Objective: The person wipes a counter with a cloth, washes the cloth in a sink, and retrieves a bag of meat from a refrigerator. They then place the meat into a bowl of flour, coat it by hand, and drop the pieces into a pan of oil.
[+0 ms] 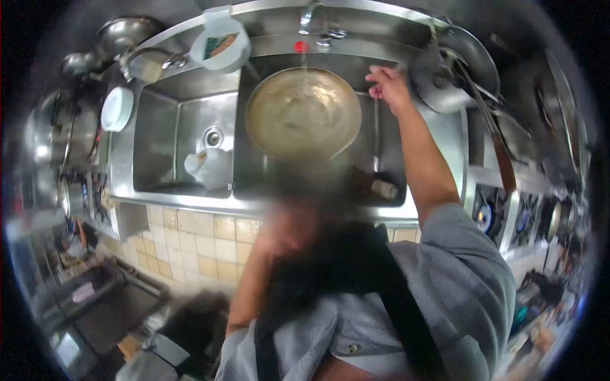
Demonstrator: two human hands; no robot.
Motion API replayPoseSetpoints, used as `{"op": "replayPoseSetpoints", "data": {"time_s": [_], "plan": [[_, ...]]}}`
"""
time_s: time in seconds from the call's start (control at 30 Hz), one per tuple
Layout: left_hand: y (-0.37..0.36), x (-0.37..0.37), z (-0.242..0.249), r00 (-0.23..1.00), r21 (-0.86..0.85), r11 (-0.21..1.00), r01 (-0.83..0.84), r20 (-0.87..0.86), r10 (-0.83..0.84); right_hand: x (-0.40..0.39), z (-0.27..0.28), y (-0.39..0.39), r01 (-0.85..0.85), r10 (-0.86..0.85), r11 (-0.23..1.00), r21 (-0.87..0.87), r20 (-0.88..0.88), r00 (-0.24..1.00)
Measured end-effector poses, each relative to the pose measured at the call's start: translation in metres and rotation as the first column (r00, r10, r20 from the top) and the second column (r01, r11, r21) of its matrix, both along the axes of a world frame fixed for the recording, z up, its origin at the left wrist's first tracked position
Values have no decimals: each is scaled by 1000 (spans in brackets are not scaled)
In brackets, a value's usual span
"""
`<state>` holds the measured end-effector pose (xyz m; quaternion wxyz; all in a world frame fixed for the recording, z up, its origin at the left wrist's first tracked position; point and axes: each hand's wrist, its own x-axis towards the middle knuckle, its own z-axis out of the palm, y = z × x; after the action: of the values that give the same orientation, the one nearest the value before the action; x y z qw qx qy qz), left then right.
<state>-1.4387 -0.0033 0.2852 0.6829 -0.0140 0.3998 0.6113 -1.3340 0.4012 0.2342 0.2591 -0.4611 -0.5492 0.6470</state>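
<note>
Left arm bending inward, left hand (292, 228) blurring near the sink's front edge, fingers' state not readable; right arm reaching forward, right hand (389, 90) hovering just right of the pan (259, 117), fingers standing apart; one stack of white dishes (117, 109) sitting leftmost; one white object (213, 168) lying in left basin (178, 136); one large pan resting in right basin (389, 146), one faucet (306, 19) running water (304, 61) into it.

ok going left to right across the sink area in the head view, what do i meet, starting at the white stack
Stack of white dishes, sink drain, large round pan, right hand, metal pot.
</note>
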Motion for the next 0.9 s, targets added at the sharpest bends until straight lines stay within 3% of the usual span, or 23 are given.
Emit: {"op": "replayPoseSetpoints", "data": {"time_s": [0.03,0.07,0.1,0.17,0.23,0.37,0.5,0.63,0.7,0.77,0.8,0.83,0.87,0.9], "plan": [[-2,-1,0,1000,80,997,-7,-17,9,26,5,-18,29,-29,1000,10,-4,1000],[-9,-17,-15,916,70,969,237,-349,-199,53,10,-38,66,-65,998,20,-6,998],[-17,-23,-26,935,21,978,209,-296,-194,81,14,-59,124,-124,992,30,9,992],[-16,-25,-9,901,15,968,250,-370,-227,136,22,-108,201,-203,972,122,8,979],[-16,-21,12,986,129,982,139,78,-150,185,36,-166,322,-338,922,216,40,940],[-23,-22,14,967,139,959,248,30,-254,270,48,-285,477,-517,852,217,203,832],[-21,-3,16,933,165,919,359,-27,-360,332,2,-399,586,-613,786,197,371,697],[-15,26,21,887,200,865,460,-51,-460,371,-43,-492,541,-403,841,-21,642,652],[-12,48,26,838,252,815,522,24,-545,403,-95,-533,503,-199,804,-317,654,730],[-8,70,28,795,274,758,592,-45,-604,463,-199,-589,35,205,933,-358,611,765],[-4,83,24,763,286,727,624,-20,-646,456,-179,-587,306,126,784,-541,620,775],[-2,99,19,727,299,694,655,4,-687,445,-148,-581,527,49,530,-665,644,764],[0,116,16,726,266,722,639,103,-680,460,-155,-589,522,64,493,-696,627,776],[3,134,10,721,271,715,644,98,-686,472,-150,-589,525,54,494,-692,628,777]]}}
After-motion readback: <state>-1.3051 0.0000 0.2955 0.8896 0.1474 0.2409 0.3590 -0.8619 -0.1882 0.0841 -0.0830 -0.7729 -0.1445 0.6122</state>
